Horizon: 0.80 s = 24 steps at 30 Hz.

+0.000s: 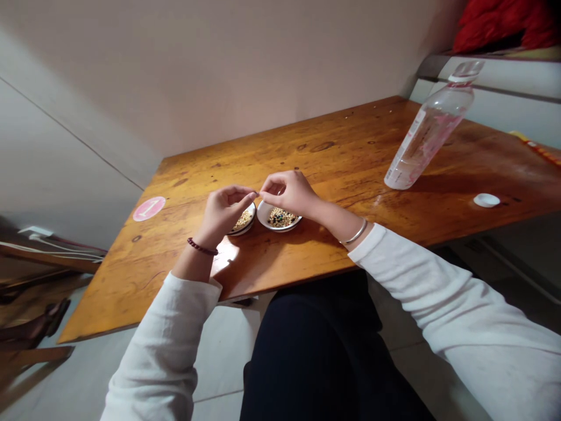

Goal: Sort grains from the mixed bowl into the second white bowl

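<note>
Above two small white bowls, my left hand and my right hand meet at their fingertips. Each hand pinches with thumb and forefinger, and a tiny dark speck shows between them, too small to name. Below my left hand is the left bowl, partly hidden, with pale bead-like grains in it. Under my right hand sits the right bowl, which holds pale grains mixed with dark, green and blue ones. A dark beaded bracelet circles my left wrist; a silver bangle is on my right.
A clear plastic bottle with a pink label stands on the wooden table to the right. Its white cap lies nearby. A round pink sticker marked 1 is at the left. The wall borders the table's far edge.
</note>
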Tool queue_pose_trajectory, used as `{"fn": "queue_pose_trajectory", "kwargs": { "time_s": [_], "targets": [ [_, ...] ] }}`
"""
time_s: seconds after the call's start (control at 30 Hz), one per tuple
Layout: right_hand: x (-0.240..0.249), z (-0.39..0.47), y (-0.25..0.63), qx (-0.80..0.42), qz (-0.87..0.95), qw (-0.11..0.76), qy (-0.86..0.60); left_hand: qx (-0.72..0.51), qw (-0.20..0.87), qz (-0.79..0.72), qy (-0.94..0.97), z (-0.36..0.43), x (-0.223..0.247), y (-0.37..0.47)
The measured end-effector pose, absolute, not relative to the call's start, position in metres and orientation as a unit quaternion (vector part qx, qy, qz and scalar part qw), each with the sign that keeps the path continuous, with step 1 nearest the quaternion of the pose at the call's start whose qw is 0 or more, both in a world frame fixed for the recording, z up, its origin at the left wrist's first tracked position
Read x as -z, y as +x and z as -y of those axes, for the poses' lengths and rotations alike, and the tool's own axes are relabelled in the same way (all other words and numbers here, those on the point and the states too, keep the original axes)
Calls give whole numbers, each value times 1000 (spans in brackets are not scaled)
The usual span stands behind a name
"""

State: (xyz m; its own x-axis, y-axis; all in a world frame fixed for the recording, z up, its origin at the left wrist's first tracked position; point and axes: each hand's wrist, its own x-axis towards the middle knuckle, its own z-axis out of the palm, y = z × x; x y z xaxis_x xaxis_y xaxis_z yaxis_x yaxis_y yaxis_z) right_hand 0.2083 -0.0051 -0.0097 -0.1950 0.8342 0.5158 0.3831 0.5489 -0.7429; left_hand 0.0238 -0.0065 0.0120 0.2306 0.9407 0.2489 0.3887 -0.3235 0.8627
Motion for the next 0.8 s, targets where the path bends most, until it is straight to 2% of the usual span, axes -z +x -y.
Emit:
{"fn": "queue_pose_trajectory", "kwargs": {
  "time_s": [0.8],
  "targets": [
    [9, 7, 209, -231, 742, 492, -391, -419, 364, -449, 700, 5, -11, 22]
  ]
}}
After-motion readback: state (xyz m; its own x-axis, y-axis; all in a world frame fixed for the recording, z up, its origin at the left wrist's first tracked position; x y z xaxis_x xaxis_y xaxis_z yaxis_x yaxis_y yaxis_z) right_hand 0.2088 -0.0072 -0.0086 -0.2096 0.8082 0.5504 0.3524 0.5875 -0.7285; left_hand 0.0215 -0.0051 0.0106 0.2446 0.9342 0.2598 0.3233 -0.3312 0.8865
